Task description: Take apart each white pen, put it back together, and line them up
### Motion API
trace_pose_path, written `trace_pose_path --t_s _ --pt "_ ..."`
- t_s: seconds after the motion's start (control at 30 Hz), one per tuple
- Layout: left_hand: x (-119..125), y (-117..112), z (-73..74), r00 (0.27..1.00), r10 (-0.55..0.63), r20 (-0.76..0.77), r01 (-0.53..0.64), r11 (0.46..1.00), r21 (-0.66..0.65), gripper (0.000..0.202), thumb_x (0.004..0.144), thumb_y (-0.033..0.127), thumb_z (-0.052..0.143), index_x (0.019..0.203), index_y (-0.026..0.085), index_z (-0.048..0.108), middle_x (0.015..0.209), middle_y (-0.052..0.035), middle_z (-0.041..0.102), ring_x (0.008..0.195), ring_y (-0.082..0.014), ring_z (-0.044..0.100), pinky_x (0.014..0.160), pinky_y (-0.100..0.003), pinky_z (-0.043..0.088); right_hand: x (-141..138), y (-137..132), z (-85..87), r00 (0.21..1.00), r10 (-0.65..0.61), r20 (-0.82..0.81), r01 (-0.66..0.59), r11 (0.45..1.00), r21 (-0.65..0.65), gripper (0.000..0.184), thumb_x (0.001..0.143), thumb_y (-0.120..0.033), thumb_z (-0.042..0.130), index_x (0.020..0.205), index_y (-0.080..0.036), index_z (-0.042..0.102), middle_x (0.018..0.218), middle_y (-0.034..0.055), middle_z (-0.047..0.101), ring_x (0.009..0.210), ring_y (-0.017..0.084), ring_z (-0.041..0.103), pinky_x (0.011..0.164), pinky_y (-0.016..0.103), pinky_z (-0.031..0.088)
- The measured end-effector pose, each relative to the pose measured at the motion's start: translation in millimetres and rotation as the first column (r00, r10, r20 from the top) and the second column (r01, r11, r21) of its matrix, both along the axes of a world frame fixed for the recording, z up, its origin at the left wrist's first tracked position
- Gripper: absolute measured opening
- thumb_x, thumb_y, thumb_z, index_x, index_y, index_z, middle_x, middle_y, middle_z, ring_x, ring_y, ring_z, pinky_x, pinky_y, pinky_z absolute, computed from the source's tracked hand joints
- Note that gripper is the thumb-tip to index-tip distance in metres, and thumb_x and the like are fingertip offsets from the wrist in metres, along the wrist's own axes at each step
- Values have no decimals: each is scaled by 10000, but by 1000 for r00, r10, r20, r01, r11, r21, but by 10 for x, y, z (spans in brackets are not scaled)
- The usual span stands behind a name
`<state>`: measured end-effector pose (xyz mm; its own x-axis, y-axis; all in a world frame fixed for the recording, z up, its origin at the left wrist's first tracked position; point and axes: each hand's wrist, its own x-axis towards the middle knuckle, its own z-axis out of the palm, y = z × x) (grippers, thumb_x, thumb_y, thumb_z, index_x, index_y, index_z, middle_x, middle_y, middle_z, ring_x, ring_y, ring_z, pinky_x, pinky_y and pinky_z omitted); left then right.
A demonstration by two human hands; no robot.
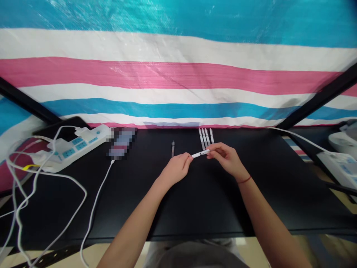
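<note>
- Striped tarpaulin (167, 74) in blue, white and pink hangs behind a black worktop (195, 208), with dark frame bars (318, 98) slanting across its upper corners.
- A slim white pen (199, 154) sits in the air above the middle of the worktop, held level between both hands.
- Left hand (175, 170): its fingers (186, 159) are closed narrowly on the pen's near end, partly hiding it.
- Right hand (227, 158): its fingers (215, 150) pinch the far end, and a red string bracelet (244, 180) circles that wrist.
- Handling: the pen looks light, stiff and smooth, probably plastic, so a gentle pinch on the barrel should do, though it could slip or roll if dropped.
- Four similar white pens (205, 137) lie side by side just beyond the right hand, nearly parallel and close together.
- A single dark-and-silver pen (173, 149) lies apart, nearer the left hand.
- Further left are a blue-and-white power strip (75, 147), a pixelated oblong, perhaps a phone (122, 142), and a white charging cable (97, 197) running off the worktop's front edge.
- A second power strip (337, 165) sits low at the far right, beyond the worktop.
</note>
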<state>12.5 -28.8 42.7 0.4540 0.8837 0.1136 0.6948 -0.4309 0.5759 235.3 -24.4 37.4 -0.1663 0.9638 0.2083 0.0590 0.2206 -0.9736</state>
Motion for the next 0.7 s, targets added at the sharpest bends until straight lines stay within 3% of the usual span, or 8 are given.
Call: trace_pose_path --t_s 0.1,0.17,0.23,0.4,0.53,0.7 --pt "0 13 -12 999 15 49 -15 1000 2 306 967 323 323 905 193 593 775 -26 631 741 -175 614 714 -281 452 -31 -17 15 999 -24 -21 24 1000 1 247 825 -394 652 999 -219 641 994 58 659 895 198 659 746 354 586" --pt "0 22 -37 996 24 86 -27 999 28 306 966 330 333 947 193 605 849 -40 650 809 -179 623 765 -286 458 -40 -9 13 999 -52 9 53 997 -51 295 836 -439 624 1022 -211 620 866 45 671 758 174 657 611 303 578" --pt "-4 30 -64 993 22 119 -27 999 44 303 961 339 354 999 195 618 929 -53 661 878 -186 623 823 -296 458 -29 15 -1 998 -47 50 52 993 -106 296 844 -472 599 933 -191 616 711 19 650 566 129 599 500 256 521" --pt "-43 59 -97 965 87 246 -95 995 21 374 898 389 511 1229 220 554 1060 -56 662 909 -178 628 866 -300 477 38 76 -33 997 -80 -23 74 978 -195 305 821 -483 625 786 -181 604 625 8 625 510 118 571 490 249 483" --pt "-68 88 -105 920 205 335 -203 978 -39 279 890 367 514 1097 219 629 1012 -42 685 843 -167 644 822 -294 502 66 70 1 991 -89 -96 64 970 -233 283 795 -459 661 874 -189 629 671 4 621 560 123 577 520 260 495" --pt "-64 109 -119 865 276 420 -224 960 -168 290 862 414 544 1034 216 668 825 -17 694 719 -154 644 709 -268 513 76 60 25 990 -81 -112 55 975 -215 385 755 -429 706 1063 -214 620 799 18 645 683 139 611 575 263 520"
